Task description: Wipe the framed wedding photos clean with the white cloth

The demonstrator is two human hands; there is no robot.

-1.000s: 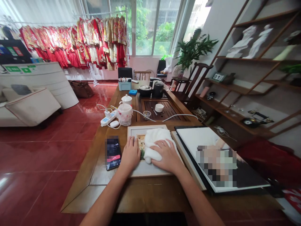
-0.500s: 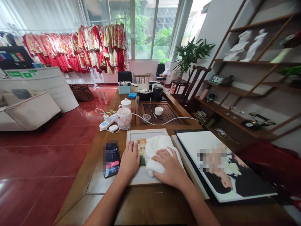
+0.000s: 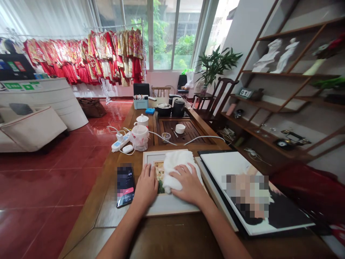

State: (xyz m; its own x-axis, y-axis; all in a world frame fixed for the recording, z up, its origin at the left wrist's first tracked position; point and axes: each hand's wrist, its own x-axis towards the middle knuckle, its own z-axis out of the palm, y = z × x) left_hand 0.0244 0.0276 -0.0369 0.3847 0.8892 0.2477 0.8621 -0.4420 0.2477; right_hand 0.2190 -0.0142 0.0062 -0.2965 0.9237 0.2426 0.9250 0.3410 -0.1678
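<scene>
A picture frame (image 3: 172, 210) with a pale border lies flat on the table, and part of a small picture (image 3: 159, 172) shows inside it. Across the frame's right half is a bunched white cloth (image 3: 178, 158). My right hand (image 3: 186, 181) grips the cloth from above, its fingers curved over it and its palm pressing down. On the frame's left side rests my left hand (image 3: 147, 185), open, fingers stretched out and holding nothing. A phone (image 3: 125, 187) with a lit screen lies just left of that hand.
To the right, a large portrait print (image 3: 229, 162) lies on a black board. Beyond the frame are a wrapped cup (image 3: 139, 138), a lidded mug (image 3: 142, 120), a power strip (image 3: 120, 143) and a tea tray (image 3: 194, 135). A cable (image 3: 199, 137) crosses the tray.
My right hand and the white cloth have slid up the frame, away from me, baring more of its lower border. My left hand stays on the frame's left side. The camera view has shifted slightly.
</scene>
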